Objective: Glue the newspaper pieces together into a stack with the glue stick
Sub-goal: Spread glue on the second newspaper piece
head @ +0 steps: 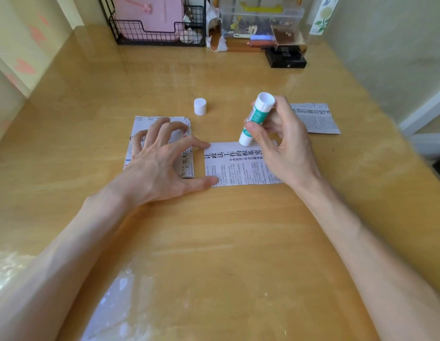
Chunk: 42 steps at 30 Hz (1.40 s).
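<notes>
A: Entry one: newspaper piece (238, 166), flat on the surface (214, 242), just right of the stack (187, 166).

B: Hands?

A: Right hand (282, 143) grips the glue stick (257, 118), tip at the piece's far edge. Left hand (164, 158), fingers spread, pins its left edge.

B: Progress?

A: Stack seemingly part-built (cap (200, 106) off). This piece unstacked, and a loose piece (317, 118) waits far right.

Light wooden table (214, 242), glossy top. Left of centre: newspaper stack (150, 123), flat. Just beside it on right, narrow gap between: single newspaper piece (238, 168), print up. At right, well apart: second loose piece (317, 119). Behind the gap: white cap (200, 106), upright. Far edge: black wire rack (155, 35), small black box (285, 59).
</notes>
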Each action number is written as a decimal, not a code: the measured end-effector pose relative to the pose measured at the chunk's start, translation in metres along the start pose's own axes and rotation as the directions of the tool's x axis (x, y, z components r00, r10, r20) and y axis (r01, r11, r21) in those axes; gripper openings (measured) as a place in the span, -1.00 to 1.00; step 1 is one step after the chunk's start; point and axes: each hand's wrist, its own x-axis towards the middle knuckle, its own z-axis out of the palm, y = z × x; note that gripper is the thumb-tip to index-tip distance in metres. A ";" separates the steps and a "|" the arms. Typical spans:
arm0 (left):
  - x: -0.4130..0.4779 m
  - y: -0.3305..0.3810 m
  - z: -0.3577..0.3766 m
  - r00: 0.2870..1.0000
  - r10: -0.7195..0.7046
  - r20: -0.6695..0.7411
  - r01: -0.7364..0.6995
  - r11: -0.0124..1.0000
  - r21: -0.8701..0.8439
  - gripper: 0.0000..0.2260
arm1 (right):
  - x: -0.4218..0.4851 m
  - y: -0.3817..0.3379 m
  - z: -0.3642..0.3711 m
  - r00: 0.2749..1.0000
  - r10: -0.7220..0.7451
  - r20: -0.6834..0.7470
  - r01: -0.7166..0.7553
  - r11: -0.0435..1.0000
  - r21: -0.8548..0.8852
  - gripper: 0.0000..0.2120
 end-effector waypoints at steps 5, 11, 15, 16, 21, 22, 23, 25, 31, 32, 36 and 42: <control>0.000 0.001 0.000 1.000 -0.007 0.007 0.007 1.000 0.004 -0.24 | -0.004 -0.006 0.010 0.994 -0.042 0.103 0.040 0.999 0.019 -0.78; -0.001 0.001 0.000 1.000 -0.012 0.002 0.012 1.000 -0.002 -0.25 | -0.004 -0.004 0.008 0.985 -0.027 0.168 0.042 0.995 -0.087 -0.79; -0.001 0.001 0.000 1.000 -0.011 -0.005 0.011 1.000 -0.002 -0.25 | -0.006 -0.004 0.008 0.985 -0.029 0.172 0.053 0.989 -0.139 -0.79; -0.001 0.000 0.000 1.000 -0.012 -0.004 0.012 1.000 0.001 -0.25 | -0.007 -0.003 0.007 0.985 -0.028 0.169 0.054 0.987 -0.152 -0.79; -0.001 0.000 0.000 1.000 -0.009 -0.004 0.009 1.000 -0.002 -0.25 | -0.008 0.000 0.001 0.991 0.000 0.135 0.028 0.977 -0.209 -0.77; -0.001 0.000 0.000 1.000 -0.008 -0.003 0.008 1.000 -0.001 -0.25 | -0.009 0.001 -0.001 0.992 0.004 0.130 0.024 0.976 -0.215 -0.77; -0.001 0.000 0.000 1.000 -0.006 -0.002 0.006 1.000 -0.001 -0.26 | -0.009 0.001 -0.003 0.992 0.008 0.126 0.020 0.975 -0.221 -0.78; -0.001 -0.001 0.000 1.000 -0.004 0.000 0.004 1.000 -0.001 -0.26 | -0.011 0.002 -0.006 0.992 0.019 0.122 0.010 0.972 -0.234 -0.78; -0.001 -0.001 0.000 1.000 0.000 0.007 0.000 1.000 0.003 -0.28 | -0.012 0.005 -0.016 0.995 0.042 0.095 -0.014 0.961 -0.276 -0.78; -0.001 0.000 -0.001 1.000 -0.001 0.008 0.001 1.000 0.002 -0.28 | -0.013 0.005 -0.017 0.995 0.044 0.092 -0.016 0.958 -0.285 -0.77; -0.001 0.000 -0.002 1.000 -0.005 0.014 0.005 1.000 0.003 -0.28 | -0.014 0.007 -0.023 0.996 0.035 0.078 -0.007 0.944 -0.329 -0.75; -0.001 0.001 -0.001 1.000 -0.007 0.021 0.007 1.000 0.001 -0.26 | -0.018 0.009 -0.032 0.998 -0.001 0.056 0.024 0.914 -0.406 -0.80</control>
